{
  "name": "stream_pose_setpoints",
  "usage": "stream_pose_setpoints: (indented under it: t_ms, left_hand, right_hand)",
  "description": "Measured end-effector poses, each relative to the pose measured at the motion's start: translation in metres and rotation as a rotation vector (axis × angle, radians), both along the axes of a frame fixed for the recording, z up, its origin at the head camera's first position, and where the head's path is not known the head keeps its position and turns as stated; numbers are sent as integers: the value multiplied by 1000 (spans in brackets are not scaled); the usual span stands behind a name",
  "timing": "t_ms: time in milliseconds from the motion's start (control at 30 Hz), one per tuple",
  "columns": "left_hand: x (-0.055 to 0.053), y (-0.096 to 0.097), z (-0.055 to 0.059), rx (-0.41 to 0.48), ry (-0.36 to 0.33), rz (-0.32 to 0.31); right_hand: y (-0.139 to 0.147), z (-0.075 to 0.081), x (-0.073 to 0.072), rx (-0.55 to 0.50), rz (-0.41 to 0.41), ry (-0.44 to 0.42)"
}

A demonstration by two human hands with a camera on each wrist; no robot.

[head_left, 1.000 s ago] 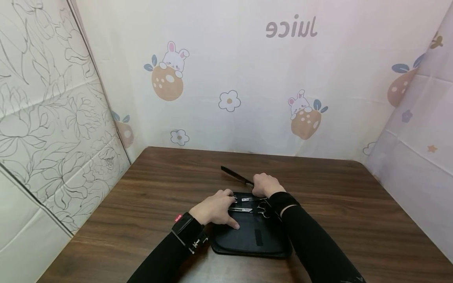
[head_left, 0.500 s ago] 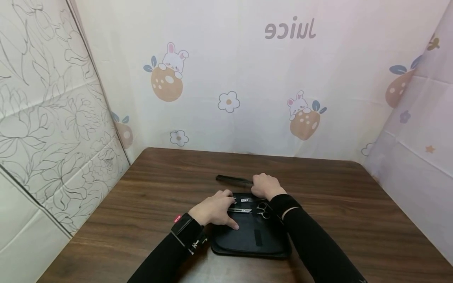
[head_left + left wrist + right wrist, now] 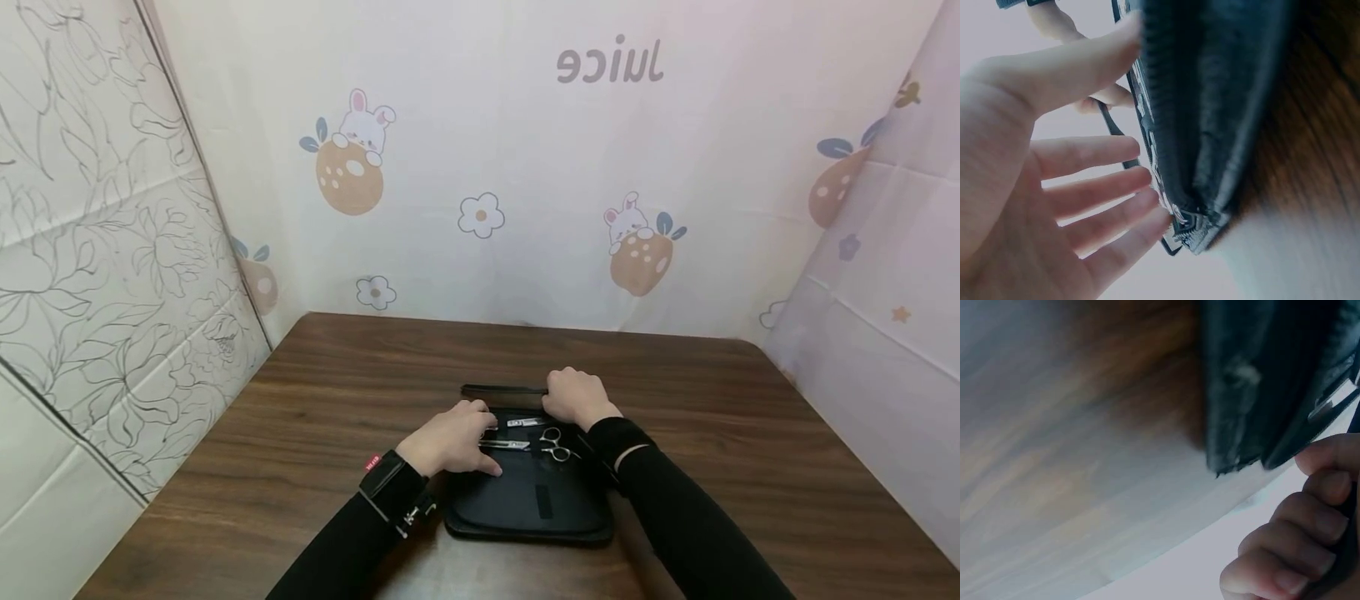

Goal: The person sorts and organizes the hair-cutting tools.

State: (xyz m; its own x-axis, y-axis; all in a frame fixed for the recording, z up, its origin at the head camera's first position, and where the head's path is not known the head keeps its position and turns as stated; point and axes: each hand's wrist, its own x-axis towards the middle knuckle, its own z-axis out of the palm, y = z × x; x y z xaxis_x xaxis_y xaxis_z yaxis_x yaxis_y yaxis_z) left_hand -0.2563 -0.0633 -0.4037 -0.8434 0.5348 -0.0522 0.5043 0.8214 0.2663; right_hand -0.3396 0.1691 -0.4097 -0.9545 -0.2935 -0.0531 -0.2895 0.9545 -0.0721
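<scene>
Extending leftward from your right hand (image 3: 577,397), whose fingers curl round its end, a slim, straight black tool (image 3: 501,389) shows just beyond the black zippered case (image 3: 510,507) on the table (image 3: 360,358). Your left hand (image 3: 448,437), fingers spread, rests on the case, partly covering it beside silver scissors (image 3: 510,445).

Brown wood-grain table (image 3: 352,367) before pale, rabbit-printed cloth (image 3: 435,150).

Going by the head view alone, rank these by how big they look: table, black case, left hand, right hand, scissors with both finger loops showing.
Largest to smallest:
1. Table
2. Black case
3. Left hand and right hand: too alike to rank firmly
4. Scissors
</scene>
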Motion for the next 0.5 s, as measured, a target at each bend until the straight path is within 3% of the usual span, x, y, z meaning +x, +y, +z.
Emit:
stream_pose_setpoints:
  t_ms: [167,400,500]
  left_hand:
    - [-1,-3,2,64,121,5]
    - [-4,-5,4,251,419,9]
    - [-5,-5,3,300,513,5]
  right_hand:
    - [9,6,7,-53,27,50]
    - [13,11,21,-87,70,128]
    - [13,12,29,-109,78,138]
